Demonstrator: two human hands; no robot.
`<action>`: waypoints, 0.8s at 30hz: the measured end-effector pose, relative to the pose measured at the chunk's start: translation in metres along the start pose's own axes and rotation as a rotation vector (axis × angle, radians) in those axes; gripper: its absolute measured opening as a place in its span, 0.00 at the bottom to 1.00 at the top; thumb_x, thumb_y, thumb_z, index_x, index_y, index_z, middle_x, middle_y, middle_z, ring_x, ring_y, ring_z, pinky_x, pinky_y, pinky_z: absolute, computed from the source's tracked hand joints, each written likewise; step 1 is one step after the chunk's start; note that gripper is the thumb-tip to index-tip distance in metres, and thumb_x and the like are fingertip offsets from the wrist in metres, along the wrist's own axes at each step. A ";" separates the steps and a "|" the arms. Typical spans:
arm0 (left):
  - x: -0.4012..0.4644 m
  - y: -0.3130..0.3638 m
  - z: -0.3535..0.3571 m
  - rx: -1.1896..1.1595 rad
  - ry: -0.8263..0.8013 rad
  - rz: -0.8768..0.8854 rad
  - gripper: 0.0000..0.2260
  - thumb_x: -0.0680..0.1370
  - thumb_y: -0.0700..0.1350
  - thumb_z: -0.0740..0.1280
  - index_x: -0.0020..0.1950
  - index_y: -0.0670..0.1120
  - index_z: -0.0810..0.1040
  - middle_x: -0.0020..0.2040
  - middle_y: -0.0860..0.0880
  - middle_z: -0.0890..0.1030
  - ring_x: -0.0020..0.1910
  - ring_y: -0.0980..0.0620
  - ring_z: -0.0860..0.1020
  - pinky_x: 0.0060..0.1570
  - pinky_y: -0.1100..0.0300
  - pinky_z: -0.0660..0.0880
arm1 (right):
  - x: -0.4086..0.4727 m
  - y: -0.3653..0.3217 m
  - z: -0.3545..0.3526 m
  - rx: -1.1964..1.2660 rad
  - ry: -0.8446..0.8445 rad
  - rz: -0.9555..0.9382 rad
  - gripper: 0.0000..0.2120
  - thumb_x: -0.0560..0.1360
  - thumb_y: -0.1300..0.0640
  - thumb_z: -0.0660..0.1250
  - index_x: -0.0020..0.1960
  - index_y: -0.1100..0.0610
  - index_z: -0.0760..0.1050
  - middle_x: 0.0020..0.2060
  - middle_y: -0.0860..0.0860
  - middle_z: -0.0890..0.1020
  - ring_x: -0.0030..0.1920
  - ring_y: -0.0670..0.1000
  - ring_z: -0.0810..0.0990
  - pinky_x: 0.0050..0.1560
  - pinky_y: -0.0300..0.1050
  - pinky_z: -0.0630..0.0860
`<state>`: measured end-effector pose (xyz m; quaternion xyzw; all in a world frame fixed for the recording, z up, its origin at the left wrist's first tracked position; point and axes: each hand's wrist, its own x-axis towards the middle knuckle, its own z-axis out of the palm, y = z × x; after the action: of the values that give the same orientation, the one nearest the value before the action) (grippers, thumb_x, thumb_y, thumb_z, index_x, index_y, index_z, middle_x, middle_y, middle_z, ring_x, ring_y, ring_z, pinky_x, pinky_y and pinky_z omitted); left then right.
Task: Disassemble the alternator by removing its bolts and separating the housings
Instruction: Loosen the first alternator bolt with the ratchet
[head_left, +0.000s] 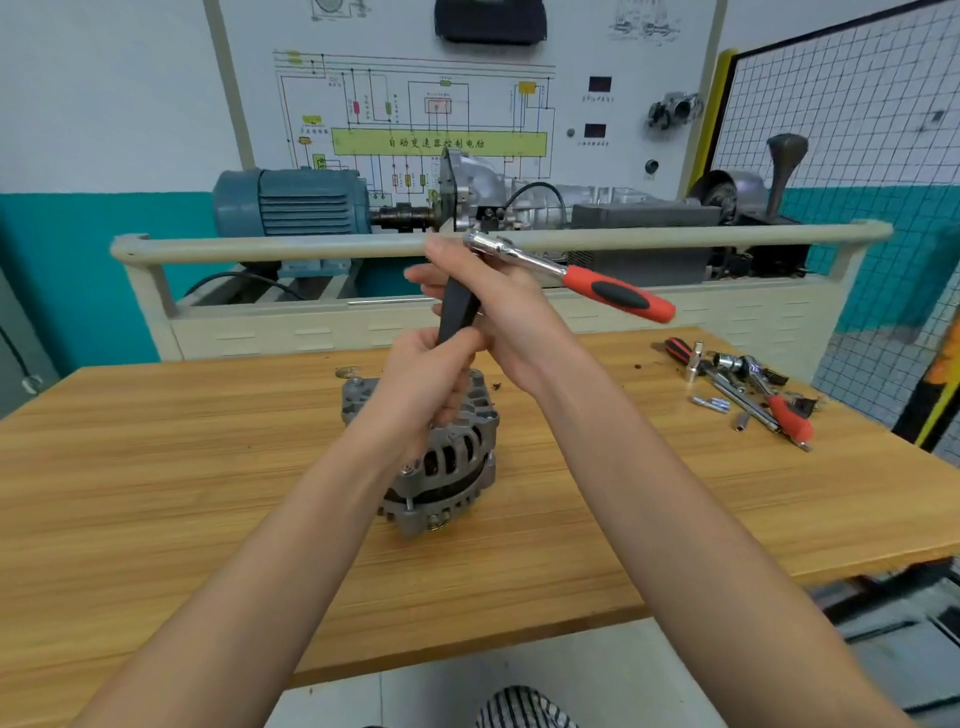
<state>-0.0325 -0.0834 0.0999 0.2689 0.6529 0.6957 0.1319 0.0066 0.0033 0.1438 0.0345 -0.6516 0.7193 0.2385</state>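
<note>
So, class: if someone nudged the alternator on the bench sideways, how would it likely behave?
The alternator looks like cast metal, so probably heavy for its size and rigid. It appears to stand on one face on the wooden table, so it would likely slide rather than roll. Its protruding lugs might make it rock.

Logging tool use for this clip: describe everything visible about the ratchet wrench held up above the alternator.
The ratchet wrench has a shiny chrome head and shaft and a red grip with a black inlay. It is held in the air, its grip pointing right and slightly downward. The right hand is at its head end; a black bar-shaped tool rises below it.
</note>
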 end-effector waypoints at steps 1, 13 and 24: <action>0.001 0.001 -0.001 -0.020 0.022 -0.005 0.18 0.76 0.44 0.66 0.30 0.51 0.63 0.22 0.56 0.61 0.20 0.57 0.57 0.19 0.66 0.56 | -0.001 0.001 0.002 0.034 0.023 -0.043 0.09 0.76 0.56 0.69 0.52 0.59 0.79 0.49 0.56 0.83 0.50 0.47 0.81 0.57 0.42 0.76; 0.013 0.004 -0.017 -0.204 -0.003 0.002 0.24 0.78 0.42 0.65 0.23 0.53 0.61 0.21 0.55 0.57 0.19 0.57 0.54 0.18 0.67 0.52 | 0.009 0.000 -0.007 0.305 0.034 -0.143 0.07 0.80 0.57 0.62 0.52 0.57 0.78 0.44 0.51 0.84 0.45 0.50 0.84 0.50 0.44 0.79; 0.026 0.035 -0.029 -0.662 -0.038 -0.069 0.25 0.81 0.45 0.58 0.23 0.50 0.57 0.20 0.55 0.55 0.17 0.59 0.52 0.15 0.67 0.49 | 0.000 0.028 -0.013 -0.247 -0.113 0.179 0.12 0.81 0.51 0.61 0.52 0.57 0.80 0.47 0.55 0.85 0.49 0.52 0.84 0.49 0.45 0.79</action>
<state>-0.0637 -0.0976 0.1391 0.2021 0.3976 0.8600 0.2478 -0.0012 0.0150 0.1159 -0.0130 -0.7480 0.6489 0.1386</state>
